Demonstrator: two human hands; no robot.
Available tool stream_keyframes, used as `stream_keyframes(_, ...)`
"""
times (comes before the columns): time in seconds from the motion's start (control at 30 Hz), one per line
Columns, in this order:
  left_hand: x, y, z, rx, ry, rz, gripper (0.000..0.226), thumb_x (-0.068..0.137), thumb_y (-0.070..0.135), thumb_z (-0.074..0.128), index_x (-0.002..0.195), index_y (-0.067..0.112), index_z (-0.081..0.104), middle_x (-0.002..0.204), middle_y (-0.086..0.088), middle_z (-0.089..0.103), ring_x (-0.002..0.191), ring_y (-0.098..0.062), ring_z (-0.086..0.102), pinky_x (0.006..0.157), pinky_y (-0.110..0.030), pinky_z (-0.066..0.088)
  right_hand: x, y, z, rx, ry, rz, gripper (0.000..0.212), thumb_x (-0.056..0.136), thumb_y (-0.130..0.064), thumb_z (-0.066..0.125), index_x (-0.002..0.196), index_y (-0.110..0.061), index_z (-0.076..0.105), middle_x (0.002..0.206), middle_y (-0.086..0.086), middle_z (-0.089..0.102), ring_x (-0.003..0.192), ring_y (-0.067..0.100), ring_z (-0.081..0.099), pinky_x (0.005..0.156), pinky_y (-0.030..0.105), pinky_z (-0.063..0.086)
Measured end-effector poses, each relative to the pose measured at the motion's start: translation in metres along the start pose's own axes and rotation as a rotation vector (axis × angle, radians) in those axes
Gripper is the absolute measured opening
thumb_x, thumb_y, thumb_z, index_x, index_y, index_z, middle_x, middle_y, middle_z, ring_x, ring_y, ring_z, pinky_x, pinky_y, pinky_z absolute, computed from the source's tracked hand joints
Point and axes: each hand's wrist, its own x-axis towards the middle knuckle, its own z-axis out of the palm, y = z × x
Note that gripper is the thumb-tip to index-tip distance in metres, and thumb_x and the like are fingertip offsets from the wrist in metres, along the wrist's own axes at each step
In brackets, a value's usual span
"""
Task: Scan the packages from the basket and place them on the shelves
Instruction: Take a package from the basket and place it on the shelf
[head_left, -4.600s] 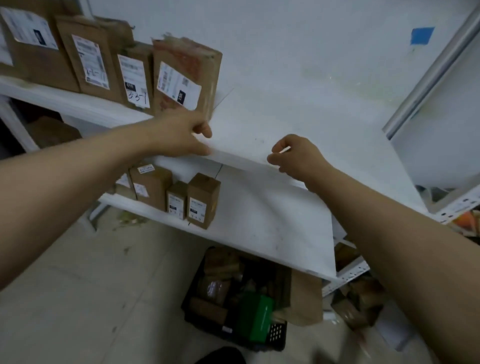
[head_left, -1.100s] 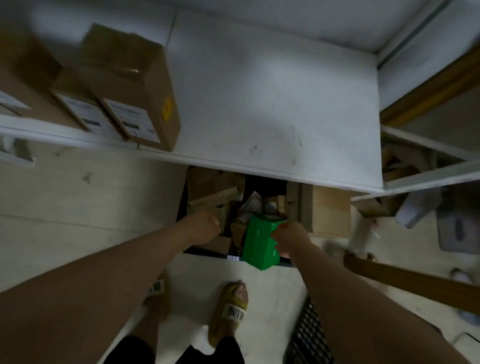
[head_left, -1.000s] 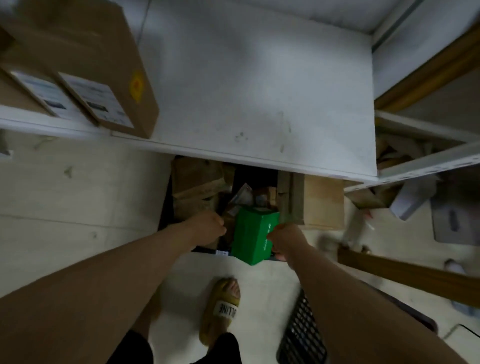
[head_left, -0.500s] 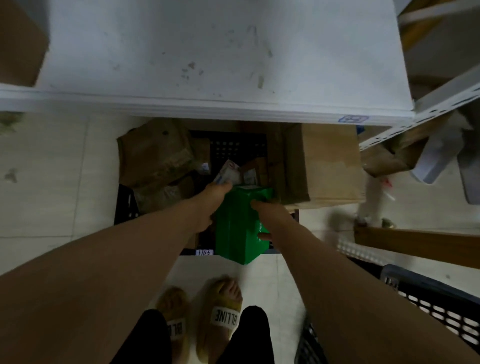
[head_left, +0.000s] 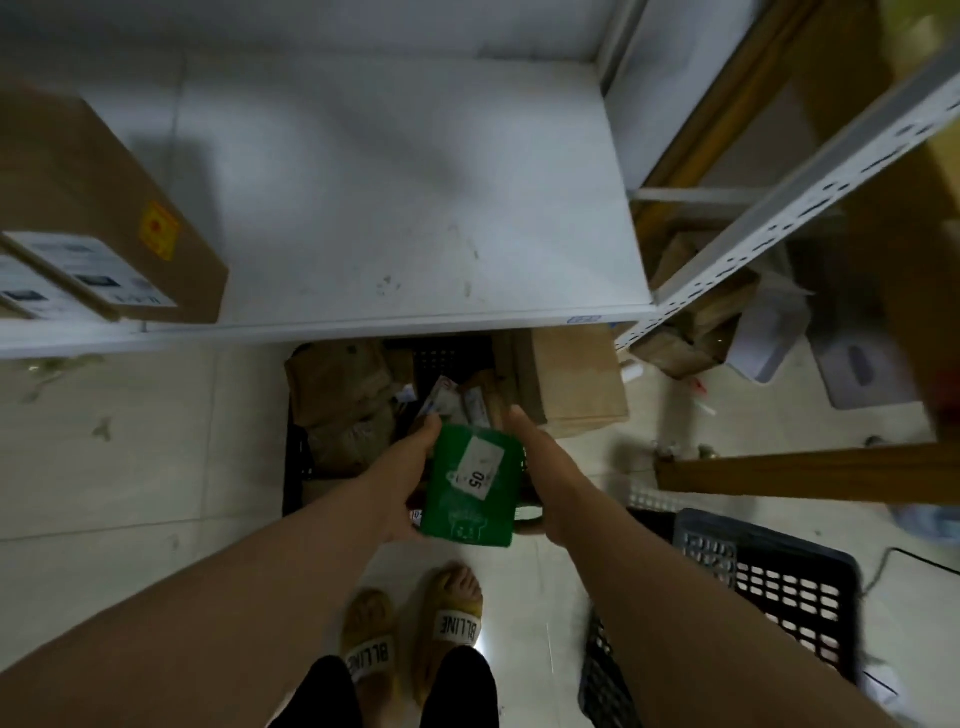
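At six o'clock, nearest the camera: pair of tan sandals (head_left: 457, 618) lettered BLLINE on a pale tiled floor (head_left: 130, 467), black trouser legs over them. At four o'clock: black lattice crate (head_left: 779, 587), standing on the floor. Just below centre: green package (head_left: 470, 488), one item, a small box, label face turned up toward the camera; it carries a white label marked 05, with faint pale print on the lower panel that is too blurred to read. Held off the floor over the near edge of the basket, between both hands. Left hand (head_left: 402, 483) clasps its nine o'clock side, thumb lying up the front edge. Right hand (head_left: 535, 478) clasps its three o'clock side, fingers running along that edge. Directly beyond: black basket (head_left: 296, 467) on the floor, part under the shelf, filled with crumpled brown packages (head_left: 343, 400). At one o'clock from it, touching its side: plain cardboard box (head_left: 576, 379). At three o'clock: wooden plank (head_left: 805, 475), lying level. Farther, at twelve o'clock: white shelf (head_left: 405, 208), scuffed. At ten o'clock on it: brown carton (head_left: 104, 208) with white labels and a yellow sticker. At two o'clock: perforated white shelf upright (head_left: 779, 208).
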Motion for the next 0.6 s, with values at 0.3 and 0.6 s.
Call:
stream_keyframes(0.3, -0.156, 0.009, 0.025, 0.085, -0.123, 0.196, 0.065, 0.074, 0.057, 0.080, 0.122, 0.015, 0.070, 0.110, -0.019, 0.074, 0.100, -0.040, 0.071, 0.095, -0.059, 0.053, -0.174, -0.027, -0.008, 0.063, 0.088, -0.195, 0.034, 0.101, -0.033, 0.056, 0.126, -0.011, 0.055, 0.102, 0.017, 0.069, 0.088, 0.031, 0.068, 0.068, 0.041, 0.056)
stream_keyframes(0.6, -0.269, 0.010, 0.022, 0.233, -0.387, 0.265, 0.056, 0.078, 0.025, 0.078, 0.131, 0.012, 0.064, 0.123, -0.020, 0.069, 0.113, -0.040, 0.066, 0.104, -0.056, 0.045, -0.284, -0.030, -0.039, 0.133, 0.013, -0.449, 0.024, 0.095, -0.008, 0.066, 0.112, -0.022, 0.057, 0.110, 0.007, 0.071, 0.101, 0.027, 0.068, 0.086, 0.049, 0.058)
